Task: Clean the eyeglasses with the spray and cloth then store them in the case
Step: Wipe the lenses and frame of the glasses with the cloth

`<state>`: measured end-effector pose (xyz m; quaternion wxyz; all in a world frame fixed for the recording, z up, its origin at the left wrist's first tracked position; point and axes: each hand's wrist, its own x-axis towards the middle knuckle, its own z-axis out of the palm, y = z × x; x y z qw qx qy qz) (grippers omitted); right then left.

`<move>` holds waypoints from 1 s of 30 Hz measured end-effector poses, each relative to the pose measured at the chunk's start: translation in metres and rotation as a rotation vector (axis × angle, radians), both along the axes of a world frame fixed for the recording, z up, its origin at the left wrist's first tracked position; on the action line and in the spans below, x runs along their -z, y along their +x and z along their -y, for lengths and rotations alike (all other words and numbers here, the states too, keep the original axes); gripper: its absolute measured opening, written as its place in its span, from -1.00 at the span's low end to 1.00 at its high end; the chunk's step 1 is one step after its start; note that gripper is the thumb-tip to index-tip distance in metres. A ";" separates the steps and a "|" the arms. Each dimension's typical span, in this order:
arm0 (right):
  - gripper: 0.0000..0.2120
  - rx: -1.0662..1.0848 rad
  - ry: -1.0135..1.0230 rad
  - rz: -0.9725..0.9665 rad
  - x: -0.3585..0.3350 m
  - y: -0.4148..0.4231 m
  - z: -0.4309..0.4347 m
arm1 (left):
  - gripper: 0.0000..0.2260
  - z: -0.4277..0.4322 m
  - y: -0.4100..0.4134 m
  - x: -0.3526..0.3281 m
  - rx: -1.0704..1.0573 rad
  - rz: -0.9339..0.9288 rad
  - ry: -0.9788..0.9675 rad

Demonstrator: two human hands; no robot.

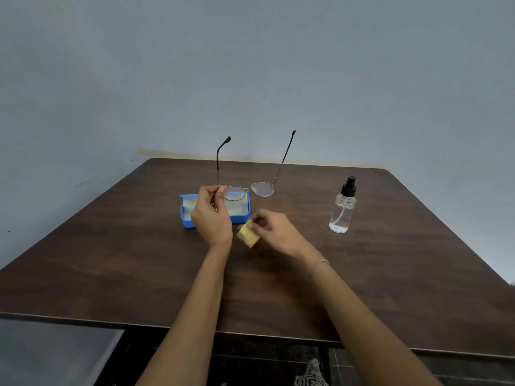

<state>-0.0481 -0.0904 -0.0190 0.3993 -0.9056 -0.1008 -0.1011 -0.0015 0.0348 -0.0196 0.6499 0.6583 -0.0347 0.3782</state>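
The left hand (211, 215) pinches the eyeglasses (249, 188) at the frame's left corner, fingers curled, holding them above the open blue case (187, 218) on the worktop (390, 274), arms pointing up. The right hand (274, 229), blurred, grips a yellow cloth (248, 234). The spray bottle (342, 208) stands upright, well to the right.

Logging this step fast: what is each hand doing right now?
Left hand: pinches the glasses at the frame's left end.
Right hand: holds the cloth.
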 end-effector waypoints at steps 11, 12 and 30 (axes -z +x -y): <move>-0.74 0.247 0.730 0.212 -0.008 -0.013 0.050 | -0.91 0.078 -0.002 0.009 0.051 -0.081 0.068; -0.73 0.292 0.680 0.271 -0.010 -0.013 0.049 | -0.92 0.079 -0.001 0.012 0.055 -0.080 0.077; -0.76 0.317 -0.415 0.659 -0.016 0.024 0.040 | -0.96 0.075 0.008 0.014 0.025 -0.045 0.126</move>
